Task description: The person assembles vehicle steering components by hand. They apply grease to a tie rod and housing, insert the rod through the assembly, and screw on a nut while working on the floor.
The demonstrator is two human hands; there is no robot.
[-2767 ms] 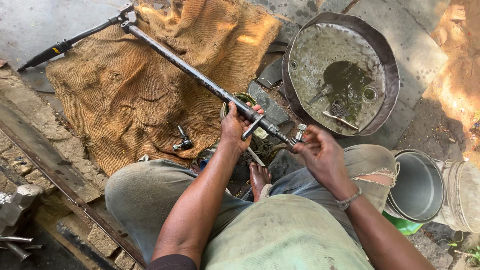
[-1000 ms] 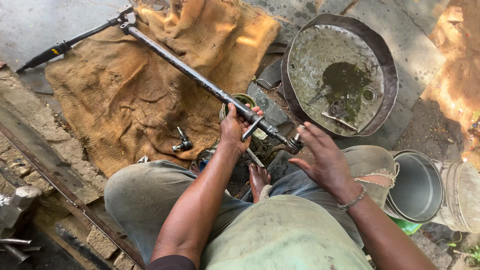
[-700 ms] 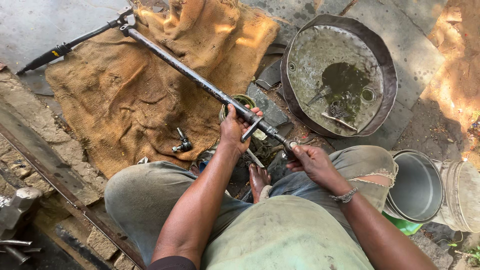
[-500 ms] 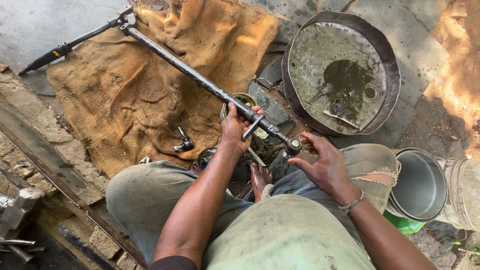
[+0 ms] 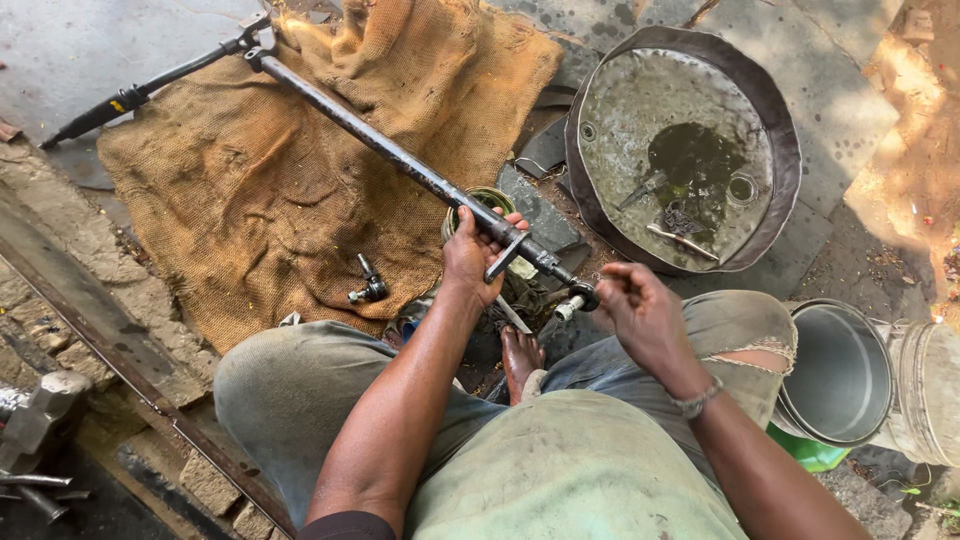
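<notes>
- Left hand (image 5: 472,258): clenched around the long steel rod (image 5: 400,165), gripping it close to its near end, thumb laid against a short side bracket on the rod.
- Right hand (image 5: 640,312): fingers curled and pinched together just beside the rod's near tip; whether they touch the end joint (image 5: 577,298) cannot be told.
- End joint: a dark socket with a short bright stud, fixed at the near end of the rod, between the two hands and above the person's bare foot (image 5: 520,360).
- Long steel rod: runs diagonally from the hands to the far left, lying across a brown burlap sack (image 5: 250,200) spread on the stone floor (image 5: 80,50); its far end meets a thinner black bar (image 5: 140,92) that extends further left.
- Small loose joint (image 5: 368,290): rests on the sack, left of the left hand and apart from it.
- Round metal pan (image 5: 780,130): stands far right of the hands, holding a dark puddle and a few small parts.
- Steel bucket (image 5: 840,375): lies on its side to the right of the right knee, open mouth toward the person.
- Hammer (image 5: 35,420): lies at the near left, beyond a metal rail (image 5: 100,340).
</notes>
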